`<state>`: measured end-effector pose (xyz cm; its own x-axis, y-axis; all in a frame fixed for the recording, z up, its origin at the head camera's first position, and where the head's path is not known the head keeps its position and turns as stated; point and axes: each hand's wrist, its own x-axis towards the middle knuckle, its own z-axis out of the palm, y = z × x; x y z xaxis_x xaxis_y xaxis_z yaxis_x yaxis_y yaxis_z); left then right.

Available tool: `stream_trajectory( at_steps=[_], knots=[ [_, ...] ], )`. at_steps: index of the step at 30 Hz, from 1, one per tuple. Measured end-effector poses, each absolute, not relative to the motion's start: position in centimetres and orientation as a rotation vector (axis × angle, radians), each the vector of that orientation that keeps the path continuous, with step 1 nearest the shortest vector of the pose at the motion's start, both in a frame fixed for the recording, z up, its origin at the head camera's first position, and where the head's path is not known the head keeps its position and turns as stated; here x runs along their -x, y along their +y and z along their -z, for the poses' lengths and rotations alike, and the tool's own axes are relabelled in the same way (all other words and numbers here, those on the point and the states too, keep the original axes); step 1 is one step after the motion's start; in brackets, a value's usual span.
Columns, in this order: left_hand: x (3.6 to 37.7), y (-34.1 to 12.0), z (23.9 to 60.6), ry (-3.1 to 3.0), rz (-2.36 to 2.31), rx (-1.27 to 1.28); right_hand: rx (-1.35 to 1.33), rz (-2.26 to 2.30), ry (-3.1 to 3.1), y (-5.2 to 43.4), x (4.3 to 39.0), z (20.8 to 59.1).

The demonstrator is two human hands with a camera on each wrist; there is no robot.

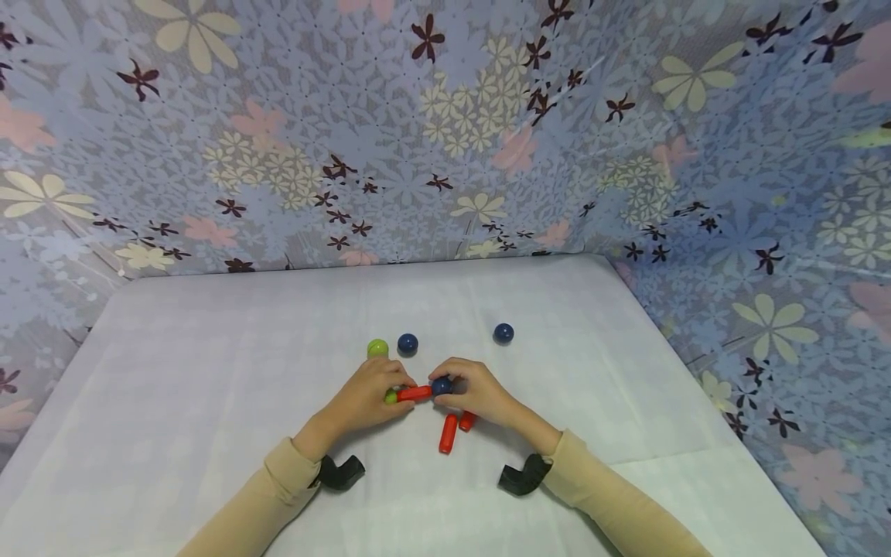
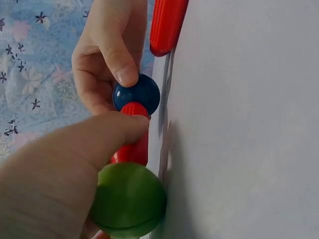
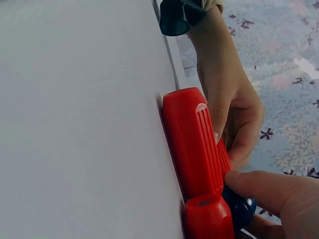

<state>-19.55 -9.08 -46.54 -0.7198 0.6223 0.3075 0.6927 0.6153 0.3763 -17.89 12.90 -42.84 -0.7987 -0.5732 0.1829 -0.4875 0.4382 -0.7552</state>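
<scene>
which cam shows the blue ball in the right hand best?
Left wrist: the blue ball is large and sharp, pinched by right-hand fingers and touching the red rod. Head view shows it tiny between the hands; right wrist only a sliver behind rods.

A white-clothed table (image 1: 209, 371) is seen bearing a green ball (image 1: 377, 348) and blue ball (image 1: 407, 343) at twelve o'clock, another blue ball (image 1: 503, 333) at one o'clock, and two red rods (image 1: 448, 433) at six.

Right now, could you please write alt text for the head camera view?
Two hands join toy pieces on a white table: the left hand holds a red plastic rod with a small green ball; the right hand presses a dark blue ball onto it.
</scene>
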Motion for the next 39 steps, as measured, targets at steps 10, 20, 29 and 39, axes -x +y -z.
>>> stream_trajectory(
  at_steps=[10, 20, 29, 39],
  knots=[
    [19.5, -8.8, 46.6, -2.733, 0.722, 1.129, 0.966, 1.301, 2.527, 13.2, 18.1, 43.0],
    [19.4, -8.7, 46.7, -2.757, 0.701, 1.121, 0.882, 1.335, 2.545, 15.0, 18.6, 43.0],
    [19.5, -8.8, 46.8, -2.783, 0.698, 1.104, 0.916, 1.256, 2.499, 18.7, 19.6, 46.4],
    [19.4, -8.8, 46.6, -2.786, 0.724, 1.096, 1.147, 1.169, 2.380, 19.1, 18.4, 46.5]
  ],
)
